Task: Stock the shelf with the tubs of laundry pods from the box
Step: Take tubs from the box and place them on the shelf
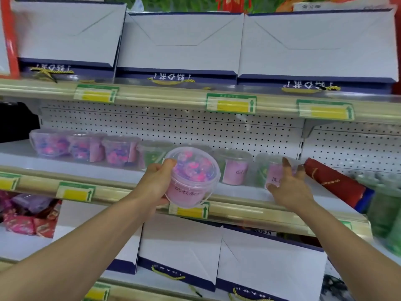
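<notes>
From the head camera we see our left hand [157,183] gripping a clear tub of laundry pods [192,178], fingers [170,163] curled over its lid edge and thumb side under its base. The tub is tilted toward us, held in the air just in front of the middle shelf [65,168]. Our right hand [289,184] reaches to the rightmost tub [274,170] of the row standing on that shelf, fingers spread wide, tips touching its front; it is not clasped. Further tubs [86,146] line the shelf to the left. A red bag [335,185] lies at the shelf's right end. White paper bags [180,40] fill the shelf above.
</notes>
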`<move>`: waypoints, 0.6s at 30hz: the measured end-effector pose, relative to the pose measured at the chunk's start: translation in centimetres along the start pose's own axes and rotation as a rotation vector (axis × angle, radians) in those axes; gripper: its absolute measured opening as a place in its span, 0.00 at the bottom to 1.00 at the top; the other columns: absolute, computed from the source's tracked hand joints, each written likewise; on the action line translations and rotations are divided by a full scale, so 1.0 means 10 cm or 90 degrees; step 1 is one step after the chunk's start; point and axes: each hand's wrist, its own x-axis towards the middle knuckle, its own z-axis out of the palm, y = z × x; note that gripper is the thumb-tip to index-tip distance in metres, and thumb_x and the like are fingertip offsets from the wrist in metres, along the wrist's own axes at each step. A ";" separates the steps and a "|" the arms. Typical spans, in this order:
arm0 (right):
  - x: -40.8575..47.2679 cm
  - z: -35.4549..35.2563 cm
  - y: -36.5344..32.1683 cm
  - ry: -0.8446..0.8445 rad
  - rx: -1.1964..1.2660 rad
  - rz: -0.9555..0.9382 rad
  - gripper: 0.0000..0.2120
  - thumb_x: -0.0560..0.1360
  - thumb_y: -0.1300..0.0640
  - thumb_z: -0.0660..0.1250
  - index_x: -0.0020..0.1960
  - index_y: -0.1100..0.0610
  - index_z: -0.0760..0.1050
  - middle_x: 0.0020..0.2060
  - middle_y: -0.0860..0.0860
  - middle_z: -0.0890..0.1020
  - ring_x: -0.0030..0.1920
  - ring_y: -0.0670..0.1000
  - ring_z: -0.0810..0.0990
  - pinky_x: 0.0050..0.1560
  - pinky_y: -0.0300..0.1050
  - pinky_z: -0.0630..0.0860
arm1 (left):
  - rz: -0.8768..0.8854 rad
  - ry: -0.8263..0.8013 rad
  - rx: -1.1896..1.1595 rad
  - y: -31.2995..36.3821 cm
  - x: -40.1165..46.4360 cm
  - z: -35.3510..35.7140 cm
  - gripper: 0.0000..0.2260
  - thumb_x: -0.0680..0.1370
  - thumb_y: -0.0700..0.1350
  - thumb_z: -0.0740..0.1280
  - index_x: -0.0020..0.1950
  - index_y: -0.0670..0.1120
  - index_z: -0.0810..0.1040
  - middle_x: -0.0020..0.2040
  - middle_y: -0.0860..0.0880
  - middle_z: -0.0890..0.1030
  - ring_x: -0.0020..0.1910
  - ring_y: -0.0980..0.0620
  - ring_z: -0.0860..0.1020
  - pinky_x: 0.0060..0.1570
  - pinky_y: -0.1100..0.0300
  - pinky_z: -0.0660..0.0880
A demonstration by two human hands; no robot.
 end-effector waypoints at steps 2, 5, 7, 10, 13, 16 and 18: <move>-0.10 -0.01 -0.05 0.058 -0.034 -0.034 0.41 0.74 0.47 0.66 0.77 0.52 0.43 0.75 0.63 0.46 0.74 0.63 0.54 0.70 0.57 0.58 | -0.002 0.008 -0.008 0.01 -0.02 -0.04 0.13 0.80 0.55 0.56 0.60 0.51 0.65 0.58 0.42 0.77 0.55 0.42 0.77 0.50 0.52 0.75; -0.39 -0.05 -0.25 0.138 -0.004 -0.190 0.36 0.73 0.53 0.68 0.75 0.55 0.54 0.73 0.61 0.55 0.72 0.62 0.58 0.67 0.58 0.63 | -0.002 0.020 -0.010 0.01 -0.06 -0.12 0.15 0.79 0.56 0.57 0.63 0.51 0.65 0.59 0.43 0.77 0.55 0.42 0.77 0.49 0.52 0.76; -0.59 -0.04 -0.44 0.133 0.031 -0.347 0.33 0.72 0.54 0.69 0.73 0.55 0.59 0.72 0.58 0.59 0.69 0.60 0.63 0.61 0.56 0.69 | -0.005 0.029 -0.018 0.01 -0.11 -0.19 0.17 0.79 0.56 0.57 0.65 0.50 0.65 0.59 0.43 0.77 0.55 0.43 0.78 0.51 0.50 0.77; -0.84 0.04 -0.77 0.076 0.049 -0.538 0.34 0.72 0.51 0.69 0.74 0.51 0.59 0.70 0.55 0.63 0.67 0.57 0.67 0.62 0.52 0.71 | -0.007 0.033 -0.033 0.01 -0.21 -0.32 0.18 0.79 0.55 0.57 0.67 0.50 0.65 0.59 0.43 0.77 0.54 0.42 0.78 0.52 0.47 0.78; -1.02 0.13 -1.14 0.037 0.114 -0.587 0.35 0.73 0.48 0.69 0.75 0.48 0.56 0.69 0.53 0.66 0.68 0.54 0.66 0.64 0.48 0.68 | -0.015 0.040 -0.029 0.03 -0.30 -0.53 0.16 0.80 0.55 0.56 0.64 0.50 0.67 0.58 0.42 0.78 0.54 0.42 0.78 0.50 0.48 0.79; -1.14 0.21 -1.48 -0.003 0.207 -0.594 0.32 0.74 0.49 0.68 0.74 0.47 0.58 0.69 0.50 0.69 0.68 0.50 0.67 0.61 0.40 0.64 | -0.015 0.041 -0.034 0.06 -0.38 -0.79 0.13 0.81 0.54 0.55 0.61 0.50 0.69 0.57 0.42 0.78 0.52 0.44 0.78 0.41 0.54 0.78; -1.19 0.27 -1.69 -0.010 0.248 -0.593 0.29 0.74 0.50 0.68 0.72 0.49 0.62 0.67 0.49 0.71 0.65 0.48 0.69 0.59 0.30 0.61 | -0.007 0.034 -0.032 0.06 -0.41 -1.02 0.15 0.81 0.55 0.54 0.61 0.50 0.70 0.56 0.43 0.77 0.49 0.47 0.77 0.38 0.57 0.76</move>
